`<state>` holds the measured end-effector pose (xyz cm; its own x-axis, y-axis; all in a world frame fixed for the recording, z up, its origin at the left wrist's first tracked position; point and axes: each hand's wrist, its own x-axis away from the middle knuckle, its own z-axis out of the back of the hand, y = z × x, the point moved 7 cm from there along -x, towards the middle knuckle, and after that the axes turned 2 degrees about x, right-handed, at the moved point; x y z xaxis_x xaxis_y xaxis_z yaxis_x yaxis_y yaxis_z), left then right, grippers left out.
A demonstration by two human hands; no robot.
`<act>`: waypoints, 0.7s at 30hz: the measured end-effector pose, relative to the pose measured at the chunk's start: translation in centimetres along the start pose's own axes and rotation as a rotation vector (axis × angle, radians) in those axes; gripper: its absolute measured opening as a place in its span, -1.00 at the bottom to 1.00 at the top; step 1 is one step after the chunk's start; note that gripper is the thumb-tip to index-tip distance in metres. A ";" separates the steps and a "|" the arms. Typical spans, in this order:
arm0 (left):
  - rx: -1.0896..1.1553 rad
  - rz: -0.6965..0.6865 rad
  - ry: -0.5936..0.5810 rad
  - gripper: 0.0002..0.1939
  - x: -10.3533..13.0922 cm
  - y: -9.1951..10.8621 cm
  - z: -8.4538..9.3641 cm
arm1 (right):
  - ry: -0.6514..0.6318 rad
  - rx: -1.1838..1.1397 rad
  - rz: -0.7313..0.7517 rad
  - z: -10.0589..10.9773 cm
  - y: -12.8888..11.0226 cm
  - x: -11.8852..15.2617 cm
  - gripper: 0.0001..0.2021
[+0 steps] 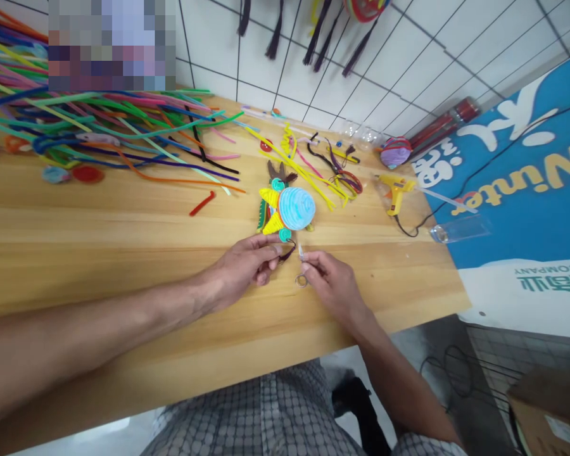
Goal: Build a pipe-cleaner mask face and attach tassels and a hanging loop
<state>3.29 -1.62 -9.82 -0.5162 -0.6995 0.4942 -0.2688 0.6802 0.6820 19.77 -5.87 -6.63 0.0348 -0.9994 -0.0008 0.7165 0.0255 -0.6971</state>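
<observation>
In the middle of the table lies a craft figure with a light-blue wound dome [297,208], yellow pointed pieces [272,223] and small teal coils at its sides. My left hand [249,265] is beside the lower teal coil [285,235], its fingers pinching a dark purple tassel [287,254] that hangs from a thin loop there. Just right of it, my right hand [330,278] is closed on small scissors [301,279]. A ring handle shows under the fingers, and the pale tip points up near the tassel, apart from it.
Many coloured pipe cleaners [137,136] cover the back left. A short red piece [202,203] lies nearer. Yellow stems [294,166] spread behind the figure. At right are a yellow glue gun [396,190] with its cord, a purple striped ball [396,152] and a clear tube [460,229].
</observation>
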 end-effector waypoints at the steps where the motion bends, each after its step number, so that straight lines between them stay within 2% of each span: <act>1: 0.000 -0.002 0.000 -0.90 0.0 0.0 0.0 | -0.010 -0.032 -0.008 -0.4 0.0 -0.1 -0.85; 6: 0.006 -0.007 -0.030 -0.88 -0.1 -0.2 0.1 | -0.022 -0.098 -0.032 -1.4 -0.2 -0.5 -0.85; 21: 0.000 -0.001 -0.014 -0.91 -0.1 -0.2 0.1 | -0.062 -0.100 -0.046 -1.6 -0.5 -1.1 -0.87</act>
<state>3.30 -1.70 -10.07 -0.5274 -0.6970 0.4858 -0.2693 0.6795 0.6825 18.29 -4.77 -7.44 0.0489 -0.9960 0.0746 0.6454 -0.0255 -0.7634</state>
